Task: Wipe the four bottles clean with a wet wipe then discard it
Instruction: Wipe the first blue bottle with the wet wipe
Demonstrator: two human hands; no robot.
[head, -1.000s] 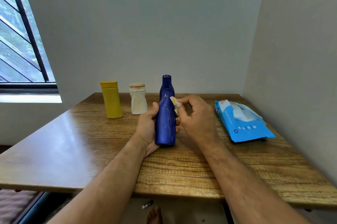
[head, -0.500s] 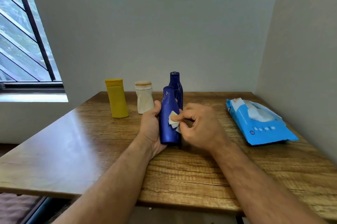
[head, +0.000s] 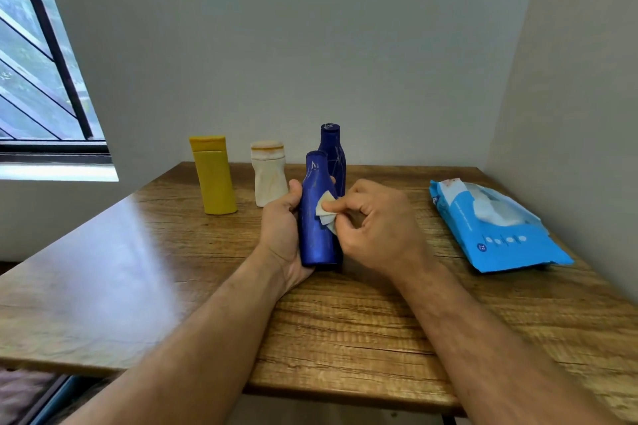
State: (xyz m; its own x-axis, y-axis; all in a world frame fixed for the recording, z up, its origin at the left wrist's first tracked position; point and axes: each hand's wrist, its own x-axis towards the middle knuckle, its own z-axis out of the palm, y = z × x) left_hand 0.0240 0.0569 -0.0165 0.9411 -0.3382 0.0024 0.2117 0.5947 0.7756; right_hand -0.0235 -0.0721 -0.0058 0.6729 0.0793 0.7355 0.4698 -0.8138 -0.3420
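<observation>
My left hand (head: 281, 227) grips a dark blue bottle (head: 317, 217) upright near the middle of the wooden table (head: 345, 321). My right hand (head: 376, 227) pinches a small folded wet wipe (head: 326, 212) and presses it against the bottle's right side. A second dark blue bottle (head: 333, 155) stands just behind it, partly hidden. Further left stand a cream white bottle (head: 269, 177) and a yellow bottle (head: 214, 175).
A blue pack of wet wipes (head: 497, 227) lies open at the table's right side, near the right wall. The back wall is close behind the bottles. A window (head: 38, 61) is at the left.
The blue bottle came down from a higher hold to stand low on the table, showing the second blue bottle behind. My right hand brought the wipe onto the bottle's side.
</observation>
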